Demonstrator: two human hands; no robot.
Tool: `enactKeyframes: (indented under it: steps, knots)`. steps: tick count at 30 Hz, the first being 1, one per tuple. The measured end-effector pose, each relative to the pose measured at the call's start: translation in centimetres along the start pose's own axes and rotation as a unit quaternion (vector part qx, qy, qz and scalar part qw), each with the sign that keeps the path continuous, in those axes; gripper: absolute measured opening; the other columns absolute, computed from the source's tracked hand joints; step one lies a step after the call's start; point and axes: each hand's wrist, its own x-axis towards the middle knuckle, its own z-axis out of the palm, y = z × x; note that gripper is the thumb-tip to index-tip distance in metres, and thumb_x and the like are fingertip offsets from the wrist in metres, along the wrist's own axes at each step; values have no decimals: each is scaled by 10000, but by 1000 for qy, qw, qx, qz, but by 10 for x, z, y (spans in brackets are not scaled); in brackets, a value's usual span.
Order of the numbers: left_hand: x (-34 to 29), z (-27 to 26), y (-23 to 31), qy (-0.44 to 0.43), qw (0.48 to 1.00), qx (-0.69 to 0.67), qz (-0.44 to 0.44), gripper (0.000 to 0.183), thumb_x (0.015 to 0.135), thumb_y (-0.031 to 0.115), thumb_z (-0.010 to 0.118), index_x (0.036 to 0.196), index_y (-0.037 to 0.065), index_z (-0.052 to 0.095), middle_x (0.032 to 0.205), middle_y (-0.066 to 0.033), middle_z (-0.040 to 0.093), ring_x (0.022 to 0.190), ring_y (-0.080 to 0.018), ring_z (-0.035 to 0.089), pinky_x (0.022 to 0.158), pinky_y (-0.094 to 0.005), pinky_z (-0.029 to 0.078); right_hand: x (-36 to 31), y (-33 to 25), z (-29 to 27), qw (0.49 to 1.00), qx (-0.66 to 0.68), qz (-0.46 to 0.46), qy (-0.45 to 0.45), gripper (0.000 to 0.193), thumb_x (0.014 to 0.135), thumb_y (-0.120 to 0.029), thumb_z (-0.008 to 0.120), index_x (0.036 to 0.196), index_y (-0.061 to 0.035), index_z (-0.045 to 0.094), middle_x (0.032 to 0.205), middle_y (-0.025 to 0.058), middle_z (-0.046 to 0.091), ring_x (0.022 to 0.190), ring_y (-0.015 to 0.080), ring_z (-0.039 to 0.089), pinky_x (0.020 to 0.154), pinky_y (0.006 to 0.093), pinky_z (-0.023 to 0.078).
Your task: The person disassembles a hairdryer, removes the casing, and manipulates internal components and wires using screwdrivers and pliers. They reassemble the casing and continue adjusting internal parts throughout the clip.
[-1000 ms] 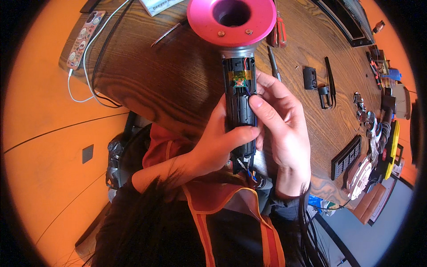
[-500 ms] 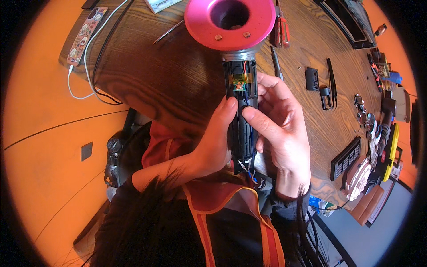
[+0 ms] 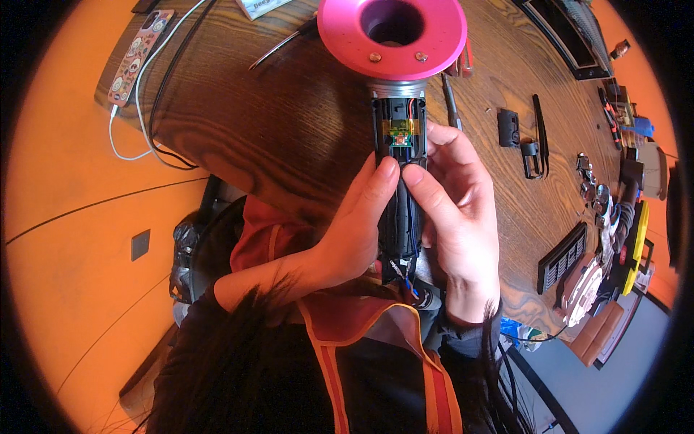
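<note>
Held the dryer [image 3: 398,91] at the near edge of the counter [image 3: 238,130], with left hand [image 3: 354,228] and right hand [image 3: 464,220] partly curled around the exposed handle [image 3: 405,217], both thumbs pressed on its face and most left fingers hidden. Probably risked cracking the board [image 3: 400,139] or tearing loose the wires [image 3: 407,284] through a slipped thumb or excessive pressure. Presented a smooth pink ring-shaped head [image 3: 394,62], metallic grey collar [image 3: 387,90], black plastic tubular handle, shiny amber film [image 3: 390,126] and grained brown wood.
</note>
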Motion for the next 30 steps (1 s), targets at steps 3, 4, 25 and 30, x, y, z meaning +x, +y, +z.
enactKeyframes:
  steps: [3,4,25,30]
  knots:
    - [0,3,-1,17,1000,-16,17,601,900,508,336,1249,19,331,1125,-95,479,1010,-174,502,891,-314,389,0,3,0,999,-15,-30,-7,369,790,20,603,1128,19,457,1009,64,575,918,111,542,821,229,416]
    - [0,4,-1,12,999,-40,26,601,900,501,345,1256,18,325,1143,-98,473,1027,-179,497,921,-319,373,-1,4,-1,999,-13,-34,-12,366,788,26,602,1124,21,458,1007,64,574,924,116,541,852,242,406]
    - [5,-3,4,-93,984,136,68,620,749,28,611,1277,33,286,1171,-67,429,1109,-148,419,925,-317,368,3,5,-11,997,75,-8,1,341,795,11,608,1112,34,484,942,89,603,846,121,574,745,248,481]
    - [-1,2,11,-53,995,85,-1,510,770,60,589,1219,35,350,1125,-83,485,1054,-171,492,891,-315,411,-20,8,-13,992,-53,-72,85,299,866,-47,520,1151,34,479,1032,105,581,945,134,546,840,263,431]
